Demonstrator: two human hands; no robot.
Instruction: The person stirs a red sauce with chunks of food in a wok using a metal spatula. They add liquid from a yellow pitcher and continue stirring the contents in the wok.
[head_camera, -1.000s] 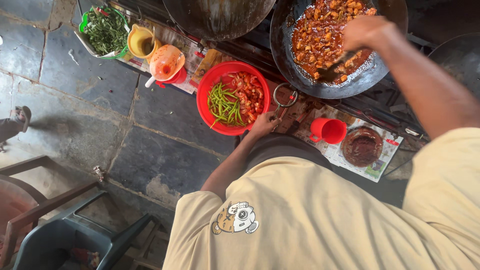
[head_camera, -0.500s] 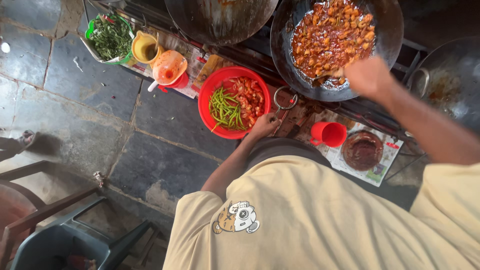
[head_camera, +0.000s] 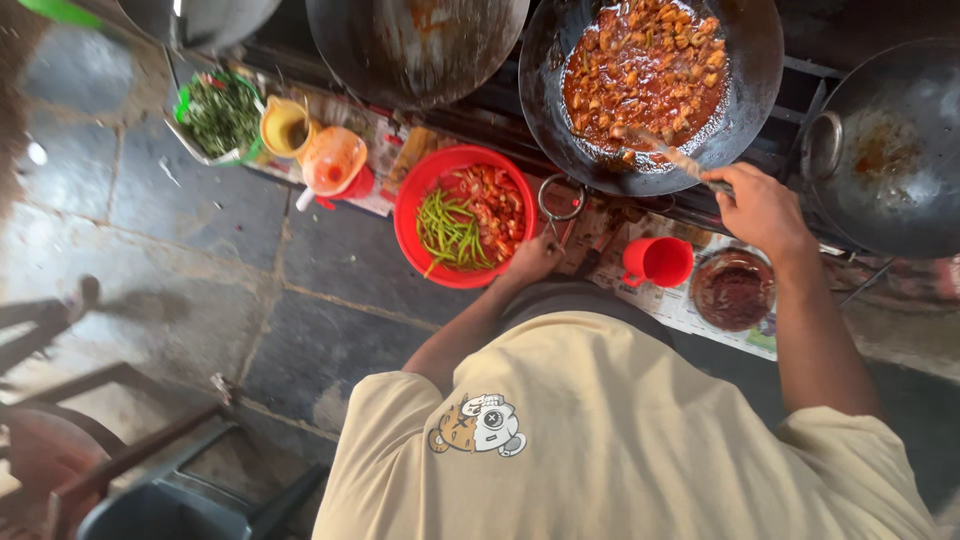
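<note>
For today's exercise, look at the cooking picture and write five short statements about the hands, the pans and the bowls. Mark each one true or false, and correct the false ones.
1. The right hand holds a utensil that reaches into the pan of chunks in red sauce. True.
2. The left hand rests at the rim of a red bowl. True.
3. The red bowl holds only rice. False: it holds green beans and chopped red pieces.
4. The red cup stands inside the pan. False: it stands on the counter, between the two hands.
5. The pan at far right is full of sauce. False: it holds only smears.
</note>
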